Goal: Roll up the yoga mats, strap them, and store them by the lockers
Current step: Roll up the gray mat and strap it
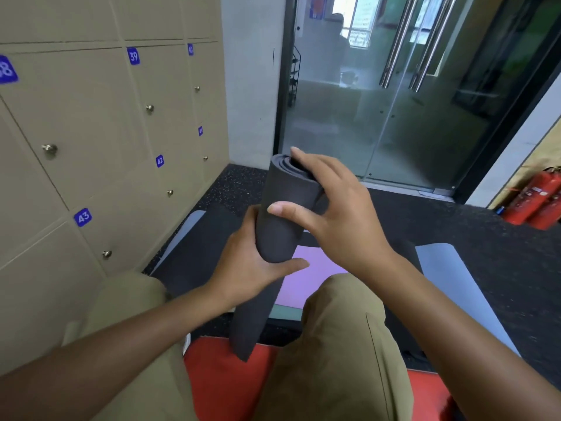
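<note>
A rolled dark grey yoga mat (280,214) stands tilted upright between my knees, its spiral end facing away and a loose flap hanging down toward the red mat. My left hand (252,268) grips the roll from below, with the thumb across its front. My right hand (331,208) holds the upper part, fingers over the top end and thumb on the side. Beneath lie a purple mat (309,278), a pale blue mat (449,275) at the right and a red mat (224,381) near me. Beige numbered lockers (91,132) fill the left wall.
Glass doors with steel handles (394,101) stand ahead, beyond a black speckled floor (236,183). Red fire extinguishers (534,202) lean at the far right wall. My legs in khaki trousers (334,344) take up the lower frame.
</note>
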Available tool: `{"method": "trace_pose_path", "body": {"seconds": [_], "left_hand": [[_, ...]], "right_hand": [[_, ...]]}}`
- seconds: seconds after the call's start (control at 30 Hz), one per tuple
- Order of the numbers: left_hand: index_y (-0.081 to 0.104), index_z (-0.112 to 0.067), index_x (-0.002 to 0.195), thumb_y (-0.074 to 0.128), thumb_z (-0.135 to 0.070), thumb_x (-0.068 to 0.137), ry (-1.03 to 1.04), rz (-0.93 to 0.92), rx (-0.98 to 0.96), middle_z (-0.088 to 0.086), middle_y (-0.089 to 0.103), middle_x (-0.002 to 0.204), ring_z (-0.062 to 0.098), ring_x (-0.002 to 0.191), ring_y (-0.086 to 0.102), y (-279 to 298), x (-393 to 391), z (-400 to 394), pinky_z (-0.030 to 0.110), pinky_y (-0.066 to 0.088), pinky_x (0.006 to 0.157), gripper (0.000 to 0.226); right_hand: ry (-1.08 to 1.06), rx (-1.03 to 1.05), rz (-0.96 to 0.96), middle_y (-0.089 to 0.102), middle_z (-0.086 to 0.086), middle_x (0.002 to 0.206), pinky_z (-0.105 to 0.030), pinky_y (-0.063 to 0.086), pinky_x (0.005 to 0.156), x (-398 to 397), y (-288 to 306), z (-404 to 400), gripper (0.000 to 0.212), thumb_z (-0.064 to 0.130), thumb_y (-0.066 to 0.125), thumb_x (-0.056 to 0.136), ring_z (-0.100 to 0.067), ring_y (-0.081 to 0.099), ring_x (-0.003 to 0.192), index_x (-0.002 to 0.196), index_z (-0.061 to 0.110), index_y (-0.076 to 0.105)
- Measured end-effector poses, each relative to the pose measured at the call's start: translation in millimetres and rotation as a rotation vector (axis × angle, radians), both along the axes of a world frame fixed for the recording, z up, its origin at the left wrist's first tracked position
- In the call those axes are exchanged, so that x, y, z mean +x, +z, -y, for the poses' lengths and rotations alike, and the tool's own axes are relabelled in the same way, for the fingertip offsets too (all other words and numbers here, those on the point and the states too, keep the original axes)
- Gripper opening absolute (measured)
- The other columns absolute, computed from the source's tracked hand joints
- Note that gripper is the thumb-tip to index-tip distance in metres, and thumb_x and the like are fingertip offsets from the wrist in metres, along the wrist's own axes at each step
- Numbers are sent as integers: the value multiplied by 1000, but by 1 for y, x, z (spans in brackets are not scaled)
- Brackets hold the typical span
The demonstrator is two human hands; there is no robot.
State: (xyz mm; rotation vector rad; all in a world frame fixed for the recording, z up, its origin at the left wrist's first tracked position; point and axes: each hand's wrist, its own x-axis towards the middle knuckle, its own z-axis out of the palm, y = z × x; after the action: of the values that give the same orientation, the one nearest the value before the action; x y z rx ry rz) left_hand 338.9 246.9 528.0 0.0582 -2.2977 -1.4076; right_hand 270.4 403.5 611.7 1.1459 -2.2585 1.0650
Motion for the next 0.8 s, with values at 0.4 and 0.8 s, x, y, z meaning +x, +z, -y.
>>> {"method": "trace_pose_path", "body": {"seconds": [0.4, 0.8], "left_hand": [[44, -37, 123, 97, -28, 66, 30, -36, 141, -25, 63, 112, 2, 102, 66, -42, 28, -13, 22, 55, 78, 78], [51, -33, 125, 83, -49, 68, 19, -65, 348, -16, 67, 113, 12, 102, 68, -56, 20, -24, 30, 58, 80, 67]], "right_hand": [[28, 239, -305, 40, -4, 161, -40, 53, 82, 23, -32, -8, 56, 56, 44, 103, -26, 55, 97, 151, 27, 47], [31, 451, -332, 33, -9, 165, -38, 53, 63, 5, -36, -20, 60, 57, 38, 105, -35, 66, 79, 156, 25, 37]]}}
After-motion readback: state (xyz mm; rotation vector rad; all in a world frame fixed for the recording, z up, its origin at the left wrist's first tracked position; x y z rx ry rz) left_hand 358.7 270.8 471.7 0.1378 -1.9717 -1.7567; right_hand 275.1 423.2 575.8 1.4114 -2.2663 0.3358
